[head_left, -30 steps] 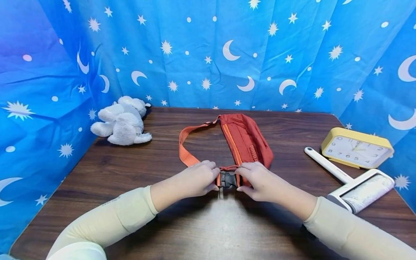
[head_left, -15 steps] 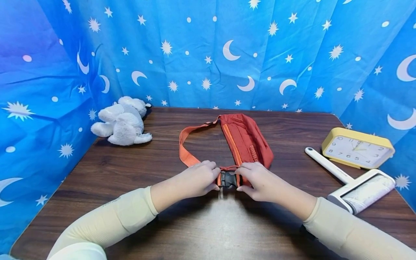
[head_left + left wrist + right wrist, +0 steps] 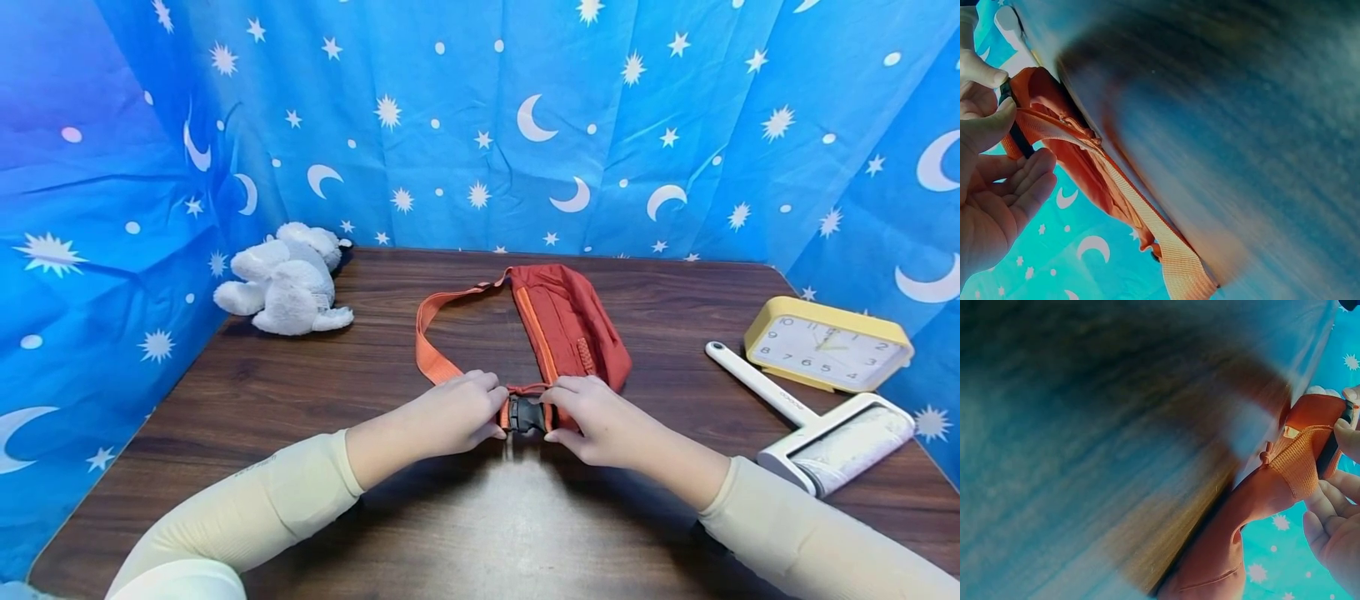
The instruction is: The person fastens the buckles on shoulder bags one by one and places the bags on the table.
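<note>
A red waist bag (image 3: 573, 325) with an orange zip lies on the table, its orange strap (image 3: 429, 337) looping out to the left. At the near end, the black side-release buckle (image 3: 527, 415) is held between both hands, its two halves looking joined. My left hand (image 3: 461, 414) pinches the buckle's left end by the strap; in the left wrist view its thumb presses the black edge (image 3: 1020, 139). My right hand (image 3: 600, 421) pinches the right end, beside the bag. In the right wrist view, thumb and fingers grip the buckle (image 3: 1329, 453) next to orange webbing (image 3: 1297, 465).
A grey plush toy (image 3: 288, 283) lies at the far left of the dark wooden table (image 3: 390, 533). On the right are a yellow alarm clock (image 3: 828, 343) and a white lint roller (image 3: 840, 442). Blue star-patterned cloth (image 3: 450, 158) hangs behind the table.
The head view has shifted very slightly. Both hands keep their grip on the buckle, and the bag and strap show no clear movement.
</note>
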A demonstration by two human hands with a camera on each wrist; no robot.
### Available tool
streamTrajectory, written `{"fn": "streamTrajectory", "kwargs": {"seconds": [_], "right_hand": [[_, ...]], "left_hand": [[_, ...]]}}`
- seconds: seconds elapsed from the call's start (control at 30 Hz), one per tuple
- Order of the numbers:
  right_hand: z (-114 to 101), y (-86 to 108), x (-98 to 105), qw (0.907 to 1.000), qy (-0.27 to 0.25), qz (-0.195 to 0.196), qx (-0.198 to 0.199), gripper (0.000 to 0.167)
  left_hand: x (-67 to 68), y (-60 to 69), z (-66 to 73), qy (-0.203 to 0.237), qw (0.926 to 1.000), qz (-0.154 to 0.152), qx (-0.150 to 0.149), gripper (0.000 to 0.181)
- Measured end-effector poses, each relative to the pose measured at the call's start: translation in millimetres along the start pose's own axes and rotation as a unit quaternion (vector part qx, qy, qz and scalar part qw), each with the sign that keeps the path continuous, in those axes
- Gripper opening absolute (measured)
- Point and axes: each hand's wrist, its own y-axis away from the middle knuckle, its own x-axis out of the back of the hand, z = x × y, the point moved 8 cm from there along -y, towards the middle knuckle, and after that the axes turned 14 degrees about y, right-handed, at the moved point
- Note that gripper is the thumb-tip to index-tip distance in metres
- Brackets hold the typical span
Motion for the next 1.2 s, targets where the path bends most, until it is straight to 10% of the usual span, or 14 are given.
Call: {"fn": "streamTrajectory", "kwargs": {"seconds": [1.2], "right_hand": [[-0.8,-1.1,-2.0,0.9998,-0.018,0.008,-0.002,0.035]], "left_hand": [[-1.7,1.1,-1.1,0.009,0.9999,0.003,0.008,0.035]]}}
